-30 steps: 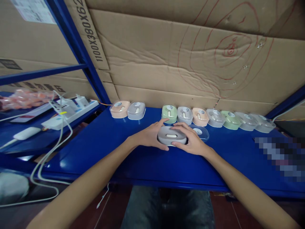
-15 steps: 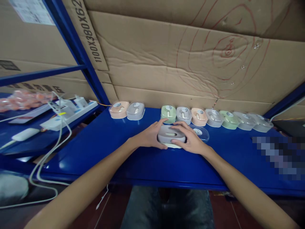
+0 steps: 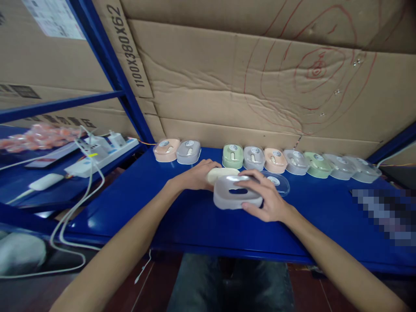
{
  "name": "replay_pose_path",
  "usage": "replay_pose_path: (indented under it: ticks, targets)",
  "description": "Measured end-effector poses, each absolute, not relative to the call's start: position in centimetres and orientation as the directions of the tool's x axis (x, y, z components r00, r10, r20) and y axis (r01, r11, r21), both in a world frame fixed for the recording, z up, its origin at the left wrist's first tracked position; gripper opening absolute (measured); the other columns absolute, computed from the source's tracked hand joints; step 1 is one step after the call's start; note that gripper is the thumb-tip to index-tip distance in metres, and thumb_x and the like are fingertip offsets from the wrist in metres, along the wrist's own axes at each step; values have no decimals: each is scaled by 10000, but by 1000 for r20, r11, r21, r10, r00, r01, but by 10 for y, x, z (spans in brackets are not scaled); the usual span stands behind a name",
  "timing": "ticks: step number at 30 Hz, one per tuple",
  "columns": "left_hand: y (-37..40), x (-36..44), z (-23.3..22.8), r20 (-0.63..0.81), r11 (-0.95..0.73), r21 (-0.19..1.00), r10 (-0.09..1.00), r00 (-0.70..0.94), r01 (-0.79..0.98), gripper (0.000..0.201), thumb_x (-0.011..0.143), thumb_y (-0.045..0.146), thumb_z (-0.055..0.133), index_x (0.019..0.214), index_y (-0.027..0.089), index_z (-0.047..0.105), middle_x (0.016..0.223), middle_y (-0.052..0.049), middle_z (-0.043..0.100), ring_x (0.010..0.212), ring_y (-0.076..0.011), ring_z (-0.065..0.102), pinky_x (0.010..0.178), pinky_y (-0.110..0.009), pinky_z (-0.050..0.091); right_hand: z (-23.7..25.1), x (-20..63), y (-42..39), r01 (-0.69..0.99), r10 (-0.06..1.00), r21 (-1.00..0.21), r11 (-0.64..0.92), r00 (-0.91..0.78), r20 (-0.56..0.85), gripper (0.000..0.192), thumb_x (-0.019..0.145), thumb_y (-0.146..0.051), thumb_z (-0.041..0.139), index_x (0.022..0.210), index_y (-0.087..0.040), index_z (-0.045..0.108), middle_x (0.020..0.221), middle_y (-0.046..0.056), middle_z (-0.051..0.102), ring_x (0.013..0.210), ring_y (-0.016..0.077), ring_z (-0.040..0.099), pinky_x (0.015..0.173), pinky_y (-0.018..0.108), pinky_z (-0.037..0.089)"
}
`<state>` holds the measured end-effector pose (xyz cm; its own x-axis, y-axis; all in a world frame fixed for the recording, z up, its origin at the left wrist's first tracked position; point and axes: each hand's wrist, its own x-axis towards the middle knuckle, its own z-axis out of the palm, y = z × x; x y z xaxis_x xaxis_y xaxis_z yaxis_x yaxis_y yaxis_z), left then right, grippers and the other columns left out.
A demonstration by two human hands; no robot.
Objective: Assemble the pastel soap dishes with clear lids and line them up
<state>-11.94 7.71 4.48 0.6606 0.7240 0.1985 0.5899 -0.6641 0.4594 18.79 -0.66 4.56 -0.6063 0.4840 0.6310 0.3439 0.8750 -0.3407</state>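
Separation of a two-part case on a blue metal shelf (image 3: 201,225). The right hand (image 3: 264,201) grips the grey shell (image 3: 236,193), fingers curled over its top and thumb under its near edge, and holds it tilted just off the shelf surface near the middle of the shelf; an oval slot in the shell's top shows dark. The left hand (image 3: 195,177) rests, fingers loosely closed, on the cream insert (image 3: 220,174), which lies just behind and to the left of the shell, touching or nearly touching it; whether the insert is pinched or merely steadied cannot be told. Judged from this, the step in hand is parting the shell from the insert; the next move would call for a firm hold on each part and room to set them down apart. A clear lid (image 3: 275,182) lies flat just right of the right hand, close enough to be knocked. Along the back edge stands a row of closed cases (image 3: 279,159), peach, grey, green and clear, with two more (image 3: 177,151) toward the back left corner. A cardboard sheet (image 3: 260,82) forms the wall behind. On the neighbouring shelf to the left, a white power strip (image 3: 104,149) and its trailing cable (image 3: 69,216) hang well clear of the hands.
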Motion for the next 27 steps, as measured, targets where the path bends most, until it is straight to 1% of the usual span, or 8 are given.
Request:
replay_pose_path:
  ticks: [3,5,9,12,15,20,24,27]
  targets:
    - [79,-125,44,194,-672,476,710,677,568,703,825,570,854,1422,253,664,1340,-108,690,1226,-341,616,1098,-519,486,35,177,-12,320,426,-282,904,-723,544,494,969,-476,764,1408,-266,676,1457,170,595,1347,380,627,1092,597,590]
    - [79,-128,44,177,-665,493,708,684,561,678,877,578,815,1459,275,645,1345,-98,681,1253,-337,607,1116,-526,485,29,173,-13,328,415,-258,909,-767,489,530,959,-494,776,1418,-252,672,1462,179,578,1360,382,613,1083,591,604]
    - [80,-128,41,173,-663,488,711,681,568,640,891,484,799,1476,279,640,1344,-94,674,1257,-335,601,1130,-536,481,26,171,-13,377,434,-214,901,-785,443,570,941,-521,786,1421,-236,667,1463,186,557,1317,379,626,1096,611,595]
    - [81,-124,38,183,-669,464,714,676,581,655,896,490,790,1490,262,635,1336,-107,671,1237,-342,596,1134,-544,473,27,170,-13,394,437,-191,899,-782,444,575,927,-526,793,1406,-236,663,1444,191,562,1297,393,625,1091,629,580]
    - [79,-120,37,191,-673,455,713,675,583,666,923,545,760,1504,244,631,1329,-119,670,1231,-351,590,1137,-553,465,28,169,-13,391,440,-203,898,-777,450,625,908,-549,804,1420,-235,632,1437,193,563,1323,404,601,1099,634,561]
    - [78,-119,37,218,-664,481,723,656,572,711,961,577,713,1575,254,556,1394,-133,646,1290,-361,571,1159,-576,452,33,174,-10,388,485,-293,874,-727,486,808,894,-577,814,1552,-251,477,1492,189,528,1402,409,541,1162,639,516]
    - [80,-121,38,212,-652,496,731,649,573,735,961,575,702,1592,242,528,1359,-142,651,1274,-362,586,1139,-570,474,38,182,-6,405,541,-361,840,-668,511,786,922,-534,793,1573,-290,426,1477,171,540,1377,400,567,1130,621,538]
    - [80,-123,41,203,-653,505,725,658,564,732,946,503,718,1600,245,515,1354,-136,666,1278,-355,595,1142,-557,477,38,183,-4,396,533,-360,845,-672,513,746,926,-519,795,1548,-286,454,1449,162,565,1348,389,579,1130,616,536]
